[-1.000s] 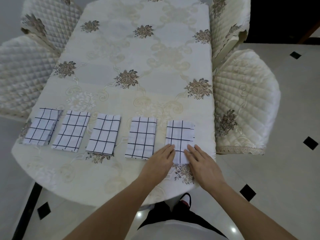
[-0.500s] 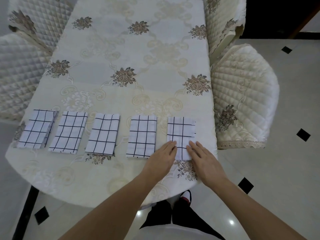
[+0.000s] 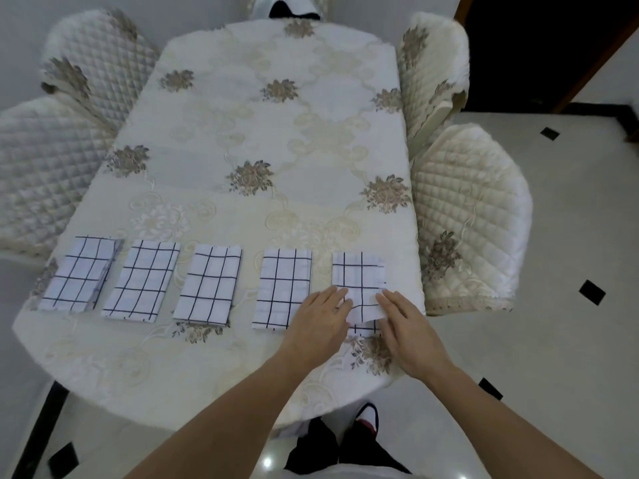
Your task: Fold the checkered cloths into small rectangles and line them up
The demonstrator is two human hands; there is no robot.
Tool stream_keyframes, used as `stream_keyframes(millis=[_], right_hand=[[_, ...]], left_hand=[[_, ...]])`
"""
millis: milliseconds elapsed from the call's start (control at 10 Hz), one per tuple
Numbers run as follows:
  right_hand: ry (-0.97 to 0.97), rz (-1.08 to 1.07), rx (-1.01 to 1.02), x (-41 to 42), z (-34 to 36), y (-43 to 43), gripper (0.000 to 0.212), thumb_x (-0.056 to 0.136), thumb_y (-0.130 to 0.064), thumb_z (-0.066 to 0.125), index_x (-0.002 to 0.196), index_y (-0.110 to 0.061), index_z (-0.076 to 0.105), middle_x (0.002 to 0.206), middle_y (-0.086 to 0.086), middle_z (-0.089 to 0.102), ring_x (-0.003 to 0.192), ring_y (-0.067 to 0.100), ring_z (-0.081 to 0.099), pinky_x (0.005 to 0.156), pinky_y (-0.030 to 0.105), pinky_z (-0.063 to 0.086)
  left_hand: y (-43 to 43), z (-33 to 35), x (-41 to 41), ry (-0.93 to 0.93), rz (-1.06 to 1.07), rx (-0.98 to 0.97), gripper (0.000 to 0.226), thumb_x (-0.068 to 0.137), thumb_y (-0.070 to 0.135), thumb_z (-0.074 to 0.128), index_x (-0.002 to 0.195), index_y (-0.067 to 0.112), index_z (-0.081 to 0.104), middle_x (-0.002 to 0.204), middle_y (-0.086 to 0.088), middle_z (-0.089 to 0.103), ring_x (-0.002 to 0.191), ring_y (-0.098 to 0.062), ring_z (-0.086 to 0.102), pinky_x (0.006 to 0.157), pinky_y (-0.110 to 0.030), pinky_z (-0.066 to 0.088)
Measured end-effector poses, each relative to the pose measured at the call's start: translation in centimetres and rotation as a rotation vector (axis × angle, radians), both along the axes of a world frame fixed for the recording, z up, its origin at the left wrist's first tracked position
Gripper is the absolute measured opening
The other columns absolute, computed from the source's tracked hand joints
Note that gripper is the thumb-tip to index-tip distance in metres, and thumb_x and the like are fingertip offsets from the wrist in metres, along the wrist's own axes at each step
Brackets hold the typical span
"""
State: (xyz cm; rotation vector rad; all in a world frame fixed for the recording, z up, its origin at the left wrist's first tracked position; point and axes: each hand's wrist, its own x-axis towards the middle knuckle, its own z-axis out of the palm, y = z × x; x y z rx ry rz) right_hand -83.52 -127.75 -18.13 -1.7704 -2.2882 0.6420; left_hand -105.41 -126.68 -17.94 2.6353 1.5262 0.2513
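Note:
Several white cloths with a dark checkered grid lie folded as small rectangles in a row across the near part of the table, from the leftmost cloth to the rightmost cloth. Both hands are on the near end of the rightmost cloth. My left hand holds its near left corner and my right hand holds its near right corner. Between them a flap of the top layer is raised and turned up, showing plain white. A strip of the layer beneath shows just below the flap. My thumbs are hidden.
The table wears a cream floral tablecloth; its right edge runs close beside the rightmost cloth. Quilted chairs stand at the left and the right, with more at the far corners. Pale tiled floor lies to the right.
Both hands lay flat on the rightmost cloth's near end before; now the near edge of its top layer is lifted between them. The view has tilted up, showing more of the table.

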Motion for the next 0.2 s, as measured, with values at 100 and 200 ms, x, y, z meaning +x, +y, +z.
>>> stream_keyframes(millis=[100,200], right_hand=[[-0.015,0.005,0.071,-0.4,2.7,1.9,0.048,0.101,-0.033,0.045,0.145,-0.015,0.050,0.150,0.006,0.048,0.138,0.026,0.045,0.112,0.038,0.038],[-0.080,0.149,0.078,-1.1,6.5,4.6,0.047,0.095,-0.024,0.054,0.142,-0.018,0.054,0.148,0.003,0.050,0.135,0.023,0.048,0.107,0.036,0.042]], left_hand=[[1.5,2.1,-0.4,-0.018,0.033,0.022,0.046,0.085,0.035,0.072,0.124,0.012,0.065,0.133,-0.008,0.063,0.123,-0.027,0.059,0.099,-0.043,0.052],[3.2,4.9,-0.6,-0.060,-0.002,0.005,0.043,0.090,0.037,0.061,0.126,0.015,0.063,0.131,-0.007,0.064,0.119,-0.027,0.061,0.095,-0.041,0.054]])
